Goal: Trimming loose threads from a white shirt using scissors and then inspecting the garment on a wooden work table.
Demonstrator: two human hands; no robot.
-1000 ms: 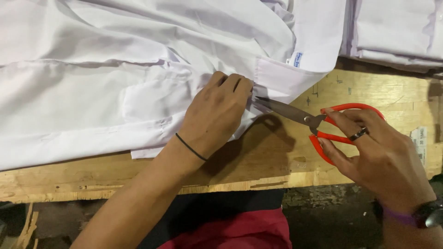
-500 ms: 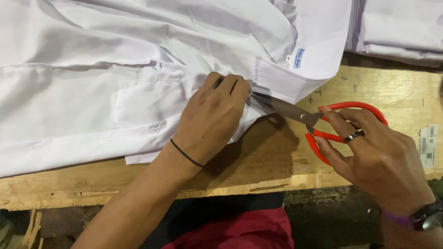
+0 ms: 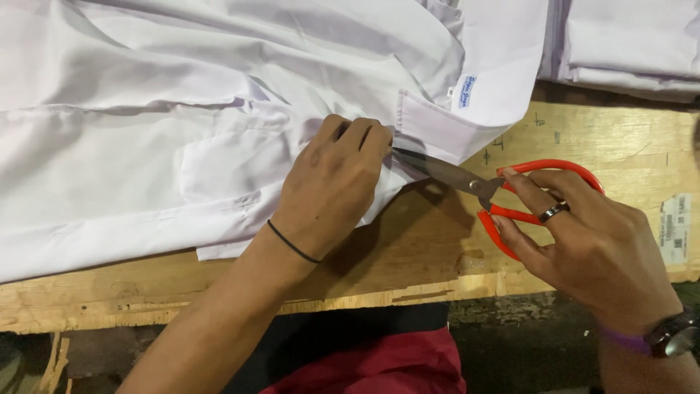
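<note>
A white garment lies spread over the wooden table. My left hand, with a thin black band at the wrist, presses and pinches the cloth near its lower edge beside a folded cuff or collar that carries a small label. My right hand, wearing a ring and a wristwatch, grips the red-handled scissors. The steel blades point left and reach the fabric right at my left fingertips, where their tips are hidden.
A stack of folded white cloth sits at the back right of the table. A small paper sticker is stuck near the right edge. The table's front edge runs close to my body, with red cloth below.
Both hands and the scissors have stayed almost in place at the cloth edge. The view has shifted slightly, and the scissors sit a little closer to the fabric.
</note>
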